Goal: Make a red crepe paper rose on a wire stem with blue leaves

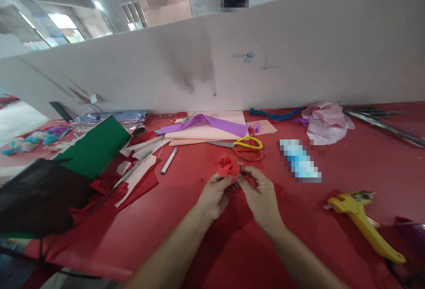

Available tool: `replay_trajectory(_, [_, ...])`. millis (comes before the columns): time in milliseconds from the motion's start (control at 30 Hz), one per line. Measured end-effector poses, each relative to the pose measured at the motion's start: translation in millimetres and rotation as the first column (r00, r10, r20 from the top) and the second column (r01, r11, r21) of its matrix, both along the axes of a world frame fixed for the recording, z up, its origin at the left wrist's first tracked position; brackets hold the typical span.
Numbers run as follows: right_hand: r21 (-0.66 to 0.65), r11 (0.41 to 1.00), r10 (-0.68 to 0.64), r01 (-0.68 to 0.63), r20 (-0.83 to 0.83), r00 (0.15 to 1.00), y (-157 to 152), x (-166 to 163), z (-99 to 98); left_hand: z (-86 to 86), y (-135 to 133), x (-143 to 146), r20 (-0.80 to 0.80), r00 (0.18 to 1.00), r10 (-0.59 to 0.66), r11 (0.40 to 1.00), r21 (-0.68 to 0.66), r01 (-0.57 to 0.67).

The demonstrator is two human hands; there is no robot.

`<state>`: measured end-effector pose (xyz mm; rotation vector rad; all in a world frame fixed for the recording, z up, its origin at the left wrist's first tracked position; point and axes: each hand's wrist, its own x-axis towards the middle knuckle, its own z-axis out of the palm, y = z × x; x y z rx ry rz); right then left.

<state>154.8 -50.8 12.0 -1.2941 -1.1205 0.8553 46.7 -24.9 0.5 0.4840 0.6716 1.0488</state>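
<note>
Nearest on the worktop (142, 236), a yellow glue gun (360, 220) lies right of the red flower (228, 167), closer to the person. On the flower's near side, the left hand (214, 196) has thumb and bent fingers closed on its lower left, while the right hand (262, 194) pinches its lower right edge. The flower sits at the fingertips, ahead of and between both hands, neither clearly nearer; roundish, it shows no clear long axis. Just beyond the flower lie scissors (235, 144), then a purple strip (222, 125).
</note>
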Motion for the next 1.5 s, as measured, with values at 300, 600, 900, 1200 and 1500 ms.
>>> replay_trajectory(300, [0.064,0.997,-0.060,0.052,0.132,0.989,-1.4,0.7,0.1,-1.2,-0.4,2.4,-0.041,0.995,0.093,0.993,0.079,-0.089])
replay_trajectory(600, [0.114,0.991,-0.072,0.076,-0.046,0.996,0.5,2.2,-1.5,3.8,2.9,-2.8,-0.093,0.968,0.235,0.940,0.275,-0.202])
replay_trajectory(900, [0.088,0.934,-0.319,0.346,-0.234,0.919,16.8,40.5,5.7,8.3,19.9,-22.6,0.096,0.981,0.168,0.984,-0.081,-0.161])
replay_trajectory(1200, [0.023,0.998,0.045,-0.051,0.211,0.977,18.6,28.8,-4.2,-2.6,12.4,-11.6,0.121,0.981,-0.152,0.988,0.027,0.150])
replay_trajectory(1500, [0.397,0.915,-0.109,-0.078,0.428,0.897,14.2,22.7,-4.3,1.0,8.5,-10.6,0.162,0.977,-0.139,0.990,0.006,0.140])
